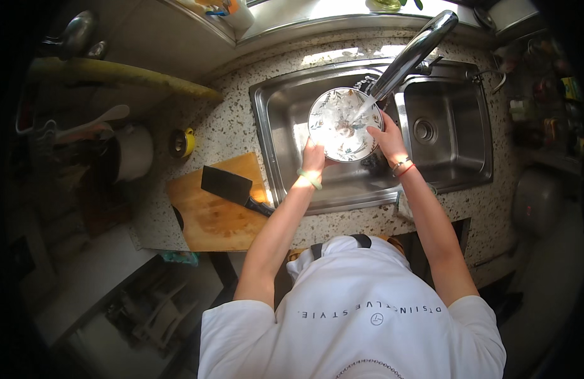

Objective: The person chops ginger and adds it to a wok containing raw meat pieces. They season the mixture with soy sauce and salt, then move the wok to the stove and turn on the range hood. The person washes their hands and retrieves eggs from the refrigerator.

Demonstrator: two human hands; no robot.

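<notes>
Clearly, left hand (313, 158) and right hand (388, 139) clasp the patterned dish (336, 131) between them. Water (366, 106) from the faucet (411, 58) above their grip could make the dish slip — into the sink (289, 120) below

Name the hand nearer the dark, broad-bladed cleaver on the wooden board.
Left. The left hand is right of the cleaver, holding a round white patterned dish; the right hand, farther right, holds its other side.

bare left hand (313, 158) and bare right hand (390, 141) grip inward from opposite sides, both bare forearms (277, 222) stretched forward.
</notes>
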